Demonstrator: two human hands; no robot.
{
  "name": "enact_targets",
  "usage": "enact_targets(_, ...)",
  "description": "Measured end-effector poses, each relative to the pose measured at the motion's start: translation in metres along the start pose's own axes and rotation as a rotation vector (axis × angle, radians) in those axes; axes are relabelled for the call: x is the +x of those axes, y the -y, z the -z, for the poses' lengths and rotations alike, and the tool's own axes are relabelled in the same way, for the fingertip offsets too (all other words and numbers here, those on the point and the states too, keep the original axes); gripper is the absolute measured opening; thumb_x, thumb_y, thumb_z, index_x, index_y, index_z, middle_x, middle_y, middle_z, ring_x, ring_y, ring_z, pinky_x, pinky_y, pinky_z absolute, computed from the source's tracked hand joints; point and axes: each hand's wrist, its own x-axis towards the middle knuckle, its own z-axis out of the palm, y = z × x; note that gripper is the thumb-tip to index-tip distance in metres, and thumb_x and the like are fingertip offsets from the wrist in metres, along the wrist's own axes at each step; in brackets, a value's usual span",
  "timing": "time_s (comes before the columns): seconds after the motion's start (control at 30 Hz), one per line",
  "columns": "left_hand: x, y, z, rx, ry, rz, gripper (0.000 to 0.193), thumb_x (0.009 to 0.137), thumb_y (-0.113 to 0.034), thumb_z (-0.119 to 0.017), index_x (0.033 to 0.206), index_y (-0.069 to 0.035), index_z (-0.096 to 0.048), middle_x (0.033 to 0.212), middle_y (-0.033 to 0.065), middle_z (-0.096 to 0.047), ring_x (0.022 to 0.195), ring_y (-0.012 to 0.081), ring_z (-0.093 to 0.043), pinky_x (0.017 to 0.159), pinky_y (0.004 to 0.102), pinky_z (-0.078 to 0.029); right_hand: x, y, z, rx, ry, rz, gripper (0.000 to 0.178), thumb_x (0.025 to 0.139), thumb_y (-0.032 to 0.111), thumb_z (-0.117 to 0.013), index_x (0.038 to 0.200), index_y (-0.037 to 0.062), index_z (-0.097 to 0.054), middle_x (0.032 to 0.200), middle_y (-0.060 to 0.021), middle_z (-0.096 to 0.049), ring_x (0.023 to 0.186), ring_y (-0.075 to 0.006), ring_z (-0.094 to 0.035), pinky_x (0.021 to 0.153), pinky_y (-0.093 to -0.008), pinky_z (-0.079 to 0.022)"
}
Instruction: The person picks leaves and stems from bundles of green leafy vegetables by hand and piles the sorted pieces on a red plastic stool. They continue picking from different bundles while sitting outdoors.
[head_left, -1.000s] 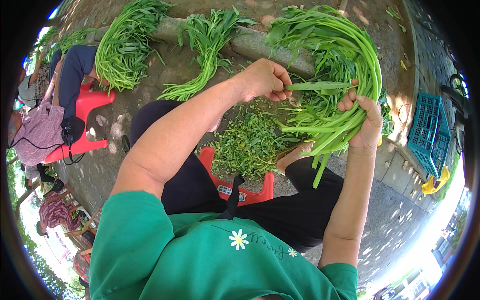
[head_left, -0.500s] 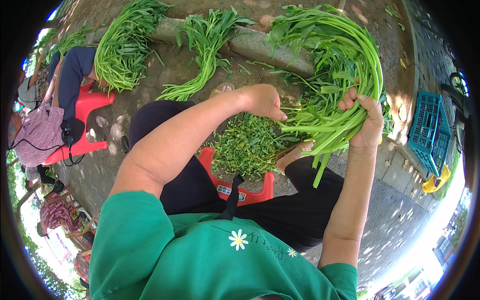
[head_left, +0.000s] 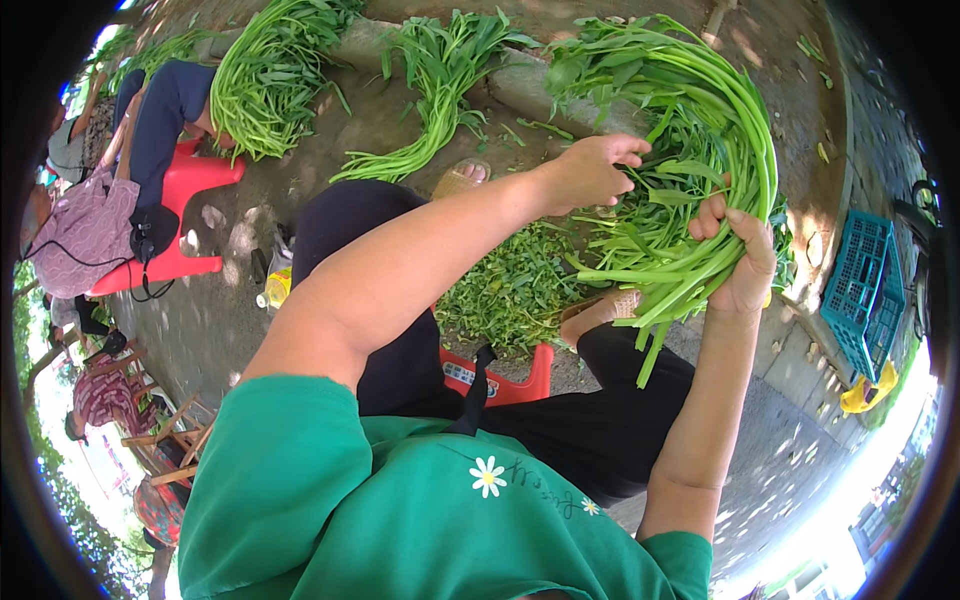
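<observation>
While I watch from the head view, the biggest thing at stake is the bundle (head_left: pixel 690 150), a long sheaf of green stalks that arcs from about 12 o'clock round to 3 o'clock and ends in the right hand (head_left: pixel 735 262). That hand is curled around the cut ends, fingers wrapped over the stalks, thumb side hidden, so I judge the grip firm but loaded: the leafy top hangs far out from the fist, and if the wrist tips, the sheaf could sag and spill stalks onto the ground (head_left: pixel 390 120).

Next down, the trimmings (head_left: pixel 515 290) lie heaped at centre between the knees, just above the red stool (head_left: pixel 500 375). Any stalk that slips would likely land in that heap and be hard to tell from waste.

Smaller again, the left hand (head_left: pixel 592 172) reaches in at roughly 1 o'clock, fingers drawn together in among the leaves; whether they pinch one stem or several, I cannot tell. A pull on a tangled stem might drag neighbours out of the right fist.

Two other piles (head_left: pixel 275 85) lie at 11 o'clock, well apart, near another person's red stool, and seem at no risk.
</observation>
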Motion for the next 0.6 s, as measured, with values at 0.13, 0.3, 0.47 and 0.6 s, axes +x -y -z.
enact_targets(0.13,0.003,-0.002,0.0,-0.059,0.068,0.013,0.053,0.08,-0.003,-0.051,0.132,-0.002,-0.042,0.124,0.0113,-0.051,0.098,0.0159,-0.057,0.078,0.0266,-0.049,-0.001,0.001,0.003,0.003,0.018,-0.009,0.04,0.071,0.008,-0.055,0.109,-0.0033,-0.051,0.075,-0.0093,-0.053,0.062,-0.0166,-0.049,0.06,-0.0297,-0.043)
enact_targets(0.3,0.005,0.005,0.012,-0.119,0.169,0.056,0.037,0.081,0.0,-0.052,0.117,0.004,-0.054,0.102,0.0091,-0.062,0.088,0.0137,-0.061,0.076,0.0253,-0.051,-0.002,0.002,0.005,0.024,0.015,0.007,0.039,0.073,0.007,-0.054,0.11,-0.0035,-0.05,0.077,-0.0095,-0.053,0.064,-0.0169,-0.05,0.062,-0.0303,-0.044)
enact_targets(0.47,-0.003,-0.003,0.015,-0.113,0.13,0.097,0.025,0.083,-0.003,-0.058,0.108,0.002,-0.059,0.092,0.0071,-0.064,0.081,0.0117,-0.062,0.074,0.0244,-0.052,0.0,0.005,0.009,0.035,0.022,0.022,0.038,0.073,0.007,-0.054,0.11,-0.0036,-0.05,0.077,-0.0097,-0.053,0.065,-0.017,-0.05,0.062,-0.0308,-0.045)
enact_targets(0.6,-0.005,-0.004,0.014,-0.09,0.087,0.108,0.021,0.082,-0.006,-0.063,0.102,0.001,-0.061,0.087,0.0063,-0.065,0.077,0.0111,-0.062,0.071,0.0247,-0.053,0.001,0.004,0.008,0.03,0.011,0.017,0.039,0.073,0.007,-0.054,0.11,-0.0039,-0.051,0.077,-0.0097,-0.054,0.064,-0.0171,-0.051,0.062,-0.0311,-0.045)
